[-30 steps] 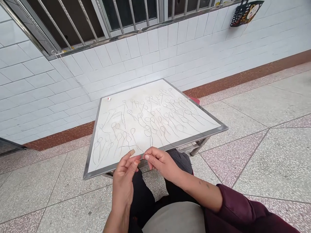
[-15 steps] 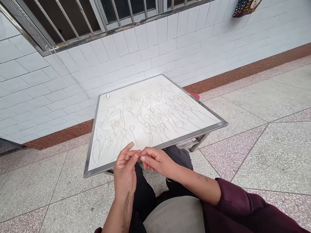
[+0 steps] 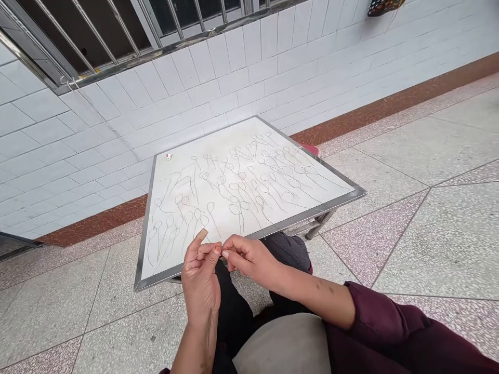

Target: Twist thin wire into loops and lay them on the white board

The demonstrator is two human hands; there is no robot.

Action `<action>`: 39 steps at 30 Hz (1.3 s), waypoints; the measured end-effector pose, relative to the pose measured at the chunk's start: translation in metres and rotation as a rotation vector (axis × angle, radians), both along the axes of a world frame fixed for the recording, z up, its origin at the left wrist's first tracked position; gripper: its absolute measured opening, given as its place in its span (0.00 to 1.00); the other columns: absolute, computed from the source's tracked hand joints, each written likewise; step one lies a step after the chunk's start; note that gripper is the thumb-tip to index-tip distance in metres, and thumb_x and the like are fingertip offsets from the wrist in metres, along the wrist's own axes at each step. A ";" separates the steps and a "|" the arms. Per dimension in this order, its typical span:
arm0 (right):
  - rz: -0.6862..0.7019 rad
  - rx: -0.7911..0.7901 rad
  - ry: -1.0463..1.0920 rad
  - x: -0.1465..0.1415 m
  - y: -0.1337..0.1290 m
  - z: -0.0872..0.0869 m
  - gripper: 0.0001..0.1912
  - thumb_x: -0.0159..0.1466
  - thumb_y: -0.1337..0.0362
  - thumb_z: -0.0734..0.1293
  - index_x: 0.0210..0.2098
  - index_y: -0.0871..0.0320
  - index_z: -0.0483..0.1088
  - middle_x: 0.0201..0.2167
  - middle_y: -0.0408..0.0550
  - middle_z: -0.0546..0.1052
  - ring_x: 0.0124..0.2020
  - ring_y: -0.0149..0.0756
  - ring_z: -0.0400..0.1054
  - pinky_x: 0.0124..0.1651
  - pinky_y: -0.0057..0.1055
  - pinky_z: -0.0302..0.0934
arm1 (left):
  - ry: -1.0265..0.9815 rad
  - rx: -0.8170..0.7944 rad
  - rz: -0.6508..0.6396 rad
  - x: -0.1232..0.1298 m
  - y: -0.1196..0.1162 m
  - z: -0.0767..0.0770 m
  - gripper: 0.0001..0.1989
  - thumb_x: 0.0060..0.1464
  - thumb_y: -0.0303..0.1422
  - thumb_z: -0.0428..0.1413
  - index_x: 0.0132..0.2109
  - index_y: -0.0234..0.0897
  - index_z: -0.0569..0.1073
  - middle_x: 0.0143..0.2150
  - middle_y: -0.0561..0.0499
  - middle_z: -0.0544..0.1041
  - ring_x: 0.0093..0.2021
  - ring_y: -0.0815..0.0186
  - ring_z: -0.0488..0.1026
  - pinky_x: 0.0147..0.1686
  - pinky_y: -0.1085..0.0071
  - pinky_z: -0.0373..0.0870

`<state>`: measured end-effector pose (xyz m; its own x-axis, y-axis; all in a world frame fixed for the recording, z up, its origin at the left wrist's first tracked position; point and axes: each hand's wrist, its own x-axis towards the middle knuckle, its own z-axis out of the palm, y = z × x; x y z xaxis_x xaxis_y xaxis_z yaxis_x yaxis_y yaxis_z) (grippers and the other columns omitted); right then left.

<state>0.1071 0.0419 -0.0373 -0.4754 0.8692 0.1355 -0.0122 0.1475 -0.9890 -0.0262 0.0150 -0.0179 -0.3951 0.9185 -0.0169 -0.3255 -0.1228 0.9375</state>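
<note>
My left hand (image 3: 202, 275) and my right hand (image 3: 246, 258) meet just past the near edge of the table, fingertips almost touching. Thumb and forefinger of each are pinched on a thin pale strand (image 3: 194, 256), wire or thread; the fingers hide most of it. A tan wrap (image 3: 202, 234) covers one raised fingertip of the left hand. Beyond them, many thin dark strands, each with a loop at one end (image 3: 288, 197), lie spread over the white tabletop (image 3: 222, 140).
A metal rim (image 3: 323, 209) edges the table, which stands against a white tiled wall (image 3: 218, 67). A small red-and-white object (image 3: 169, 156) sits at its far left corner. Something red (image 3: 310, 149) shows behind the right edge. Metal window bars (image 3: 93, 31) are above.
Both hands have shifted slightly left and stay pinched together. A pale strand end seen below my right wrist earlier no longer shows. The camera view has turned a little.
</note>
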 end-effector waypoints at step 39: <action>-0.073 0.228 -0.107 -0.006 -0.006 -0.008 0.07 0.71 0.63 0.59 0.40 0.55 0.69 0.27 0.40 0.75 0.29 0.30 0.69 0.34 0.26 0.59 | -0.201 -0.034 -0.007 0.004 0.001 -0.002 0.30 0.44 0.29 0.70 0.55 0.41 0.75 0.31 0.56 0.77 0.33 0.72 0.74 0.37 0.76 0.72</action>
